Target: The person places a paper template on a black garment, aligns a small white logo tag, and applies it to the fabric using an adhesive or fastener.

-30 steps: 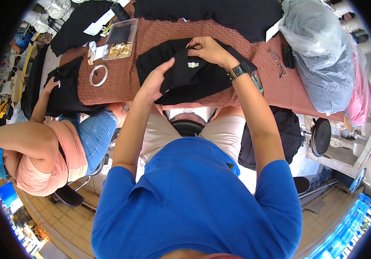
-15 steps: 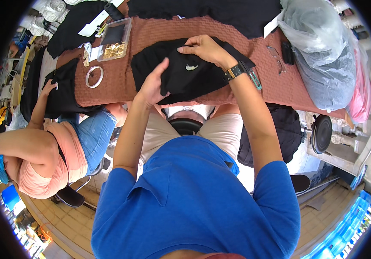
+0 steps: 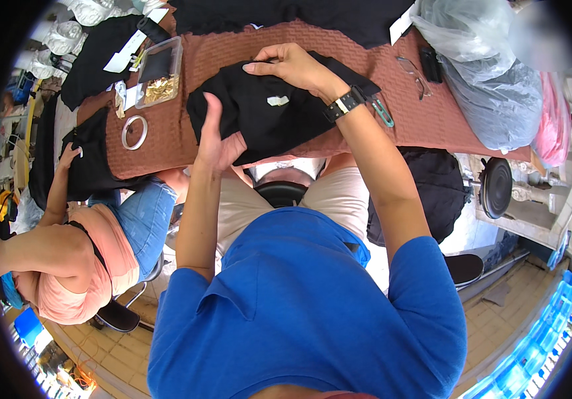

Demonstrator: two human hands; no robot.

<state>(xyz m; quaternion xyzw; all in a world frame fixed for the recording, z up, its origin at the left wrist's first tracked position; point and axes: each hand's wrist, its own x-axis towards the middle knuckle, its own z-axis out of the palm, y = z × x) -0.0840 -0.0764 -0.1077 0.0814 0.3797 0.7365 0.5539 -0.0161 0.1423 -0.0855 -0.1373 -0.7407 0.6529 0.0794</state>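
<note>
A piece of black cloth (image 3: 299,126), perhaps a garment, lies gathered on the brown-covered table, with a small pale patch (image 3: 277,101) on its upper side. My right hand (image 3: 296,70), with a dark watch at the wrist, reaches over from the right and pinches the cloth near its far edge between thumb and forefinger. Whether a needle is there is too small to make out. At the cloth's near left edge is my left hand (image 3: 219,143), palm turned inward and thumb stretched up, apart from the fingers. The cloth partly hides those fingertips.
Beside my right wrist lies a green-handled tool (image 3: 383,113). Glasses (image 3: 415,76) and grey plastic bags (image 3: 492,100) sit at right. Leftward are a white ring (image 3: 134,133) and a clear box (image 3: 176,76) holding gold pieces. A co-worker (image 3: 80,266) sits at left, handling black cloth.
The whole view has shifted a little. Both my hands and the cloth appear slightly farther left; my right hand still pinches and my left thumb points more upright.
</note>
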